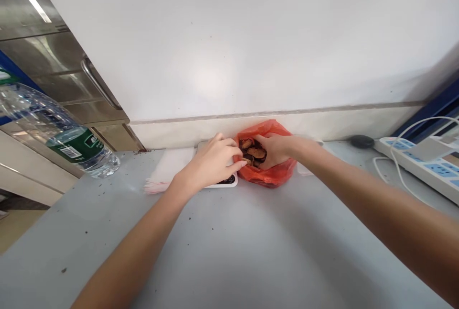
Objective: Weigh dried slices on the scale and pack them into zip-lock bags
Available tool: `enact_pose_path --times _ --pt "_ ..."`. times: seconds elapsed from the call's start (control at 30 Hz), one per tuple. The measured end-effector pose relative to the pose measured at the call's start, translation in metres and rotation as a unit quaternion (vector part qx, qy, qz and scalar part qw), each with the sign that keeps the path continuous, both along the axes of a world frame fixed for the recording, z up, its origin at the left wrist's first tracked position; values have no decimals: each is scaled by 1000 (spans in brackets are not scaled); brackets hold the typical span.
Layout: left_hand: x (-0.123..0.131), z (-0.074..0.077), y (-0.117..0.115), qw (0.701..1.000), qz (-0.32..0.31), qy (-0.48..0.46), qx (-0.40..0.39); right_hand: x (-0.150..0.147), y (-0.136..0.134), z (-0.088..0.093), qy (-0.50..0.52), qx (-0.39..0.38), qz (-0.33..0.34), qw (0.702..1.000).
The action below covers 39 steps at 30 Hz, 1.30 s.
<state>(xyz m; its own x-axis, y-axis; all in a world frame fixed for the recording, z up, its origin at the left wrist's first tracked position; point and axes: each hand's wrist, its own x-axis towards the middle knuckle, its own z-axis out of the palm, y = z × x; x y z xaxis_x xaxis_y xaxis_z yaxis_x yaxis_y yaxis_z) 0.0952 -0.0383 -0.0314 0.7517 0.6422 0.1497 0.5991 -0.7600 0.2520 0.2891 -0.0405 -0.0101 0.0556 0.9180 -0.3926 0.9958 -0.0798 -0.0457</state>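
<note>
A red plastic bag (274, 178) stands open near the wall, with several dark-rimmed brown slices (256, 154) inside; they look dried. My left hand (218, 160) pinches the left edge of the bag's mouth between thumb and fingers. Into the bag reaches my right hand (273, 148), its fingers hidden among the slices and the plastic. Beneath my left hand lies a flat white device with a dark panel, which looks like a small scale (234, 182), mostly covered. Left of it is a stack of clear plastic bags (168, 170) with red edges.
A large water bottle (77, 144) with a green label stands at the left edge of the grey table (215, 251). On the right are a white power strip (423, 163), a looping white cable and a black object (362, 141). A white wall (215, 36) rises behind.
</note>
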Motion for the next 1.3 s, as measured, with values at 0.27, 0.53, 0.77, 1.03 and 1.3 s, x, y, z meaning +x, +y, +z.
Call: enact_pose_path --times 0.27,0.53,0.77,1.03,1.3 --pt "-1 3 0 1000 1 -9 -13 7 6 -8 3 6 -19 1000" --pt "-2 2 2 1000 -6 -18 -16 16 5 -15 32 32 3 999" --pt "-1 -2 6 1000 -14 -20 -9 18 0 -23 32 64 18 997" --pt "-2 0 5 1000 -13 -18 -11 25 1 -25 71 81 22 994" --pt "-4 1 6 999 -1 -16 -35 33 1 -8 153 126 33 980"
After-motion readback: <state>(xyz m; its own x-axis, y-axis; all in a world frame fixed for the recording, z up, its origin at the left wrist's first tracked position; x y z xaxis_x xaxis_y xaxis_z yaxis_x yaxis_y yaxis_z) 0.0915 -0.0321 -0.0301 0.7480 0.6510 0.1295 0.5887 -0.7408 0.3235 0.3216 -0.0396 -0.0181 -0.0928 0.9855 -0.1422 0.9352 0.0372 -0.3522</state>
